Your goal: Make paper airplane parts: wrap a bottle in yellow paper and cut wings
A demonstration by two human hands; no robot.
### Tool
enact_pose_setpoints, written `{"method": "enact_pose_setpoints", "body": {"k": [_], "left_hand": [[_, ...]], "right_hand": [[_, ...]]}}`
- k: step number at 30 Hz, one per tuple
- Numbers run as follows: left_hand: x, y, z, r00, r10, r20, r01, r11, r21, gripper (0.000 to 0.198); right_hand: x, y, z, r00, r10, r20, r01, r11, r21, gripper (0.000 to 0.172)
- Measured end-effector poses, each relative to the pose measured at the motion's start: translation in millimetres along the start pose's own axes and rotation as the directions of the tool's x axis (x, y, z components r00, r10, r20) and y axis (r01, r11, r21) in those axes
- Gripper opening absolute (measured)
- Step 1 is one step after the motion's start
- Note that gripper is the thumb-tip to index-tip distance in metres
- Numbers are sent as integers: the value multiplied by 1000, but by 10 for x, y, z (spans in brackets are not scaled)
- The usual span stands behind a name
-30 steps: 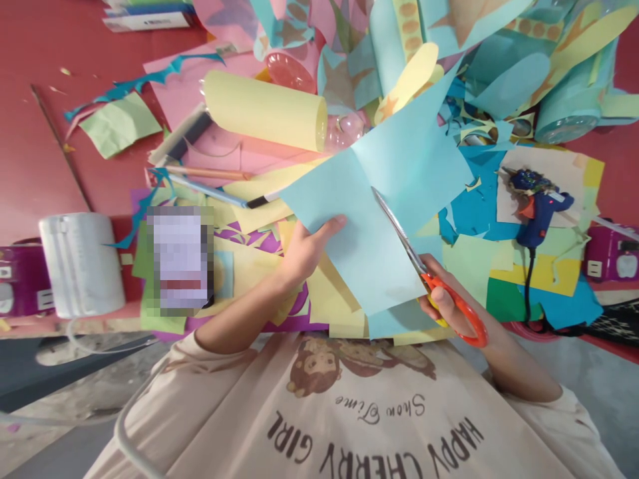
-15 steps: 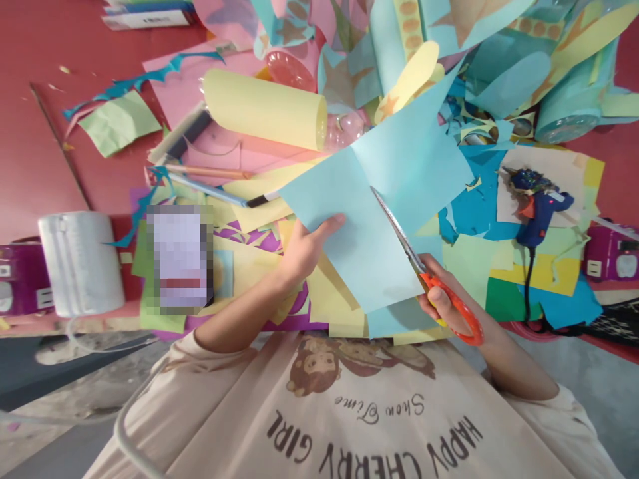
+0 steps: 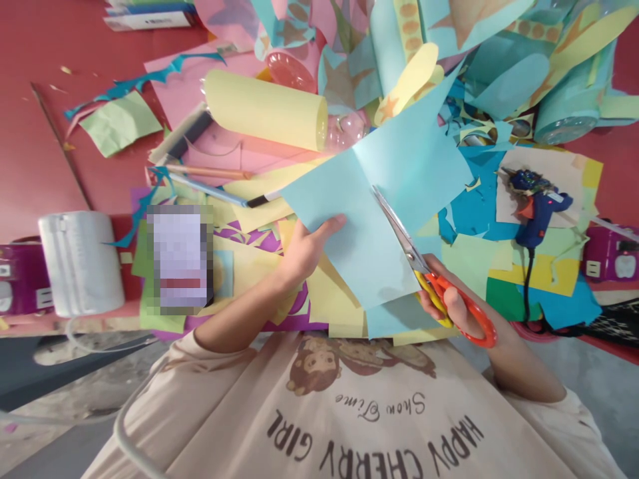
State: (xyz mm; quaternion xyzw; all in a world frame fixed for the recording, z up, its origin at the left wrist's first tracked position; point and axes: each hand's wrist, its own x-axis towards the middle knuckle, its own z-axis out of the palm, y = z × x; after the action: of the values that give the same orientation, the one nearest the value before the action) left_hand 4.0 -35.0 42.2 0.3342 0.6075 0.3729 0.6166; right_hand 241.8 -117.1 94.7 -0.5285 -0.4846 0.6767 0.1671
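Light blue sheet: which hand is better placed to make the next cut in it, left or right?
Right, probably. The right hand holds the orange-handled scissors, with the blades lying across the light blue sheet. The left hand only grips the sheet's near edge, thumb on top, holding it up.

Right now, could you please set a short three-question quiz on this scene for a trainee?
1. True or false: the right hand holds the scissors.
2. Which hand has its grip on the light blue sheet? A. left hand B. right hand C. neither
3. Fill in: the blue glue gun lies on the person's ____ side of the scissors.

Key: 1 true; 2 A; 3 right.
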Motion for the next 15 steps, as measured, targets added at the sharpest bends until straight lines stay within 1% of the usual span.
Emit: {"method": "enact_pose_setpoints", "body": {"k": [3,7,11,15], "left_hand": [[8,-25,2,1000,-5,11,6,1000,-25,30],[5,-31,2,999,-16,36,18,998,-67,33],[-7,-21,8,997,-54,55,58,995,-81,34],[7,-66,3,996,-47,71,52,996,-69,39]], "right_hand": [[47,68,-25,998,-60,10,60,998,-24,55],[92,110,-29,998,-43,35,42,999,21,55],[138,125,-15,998,-34,55,29,995,94,58],[166,165,21,998,-53,28,48,987,156,57]]}}
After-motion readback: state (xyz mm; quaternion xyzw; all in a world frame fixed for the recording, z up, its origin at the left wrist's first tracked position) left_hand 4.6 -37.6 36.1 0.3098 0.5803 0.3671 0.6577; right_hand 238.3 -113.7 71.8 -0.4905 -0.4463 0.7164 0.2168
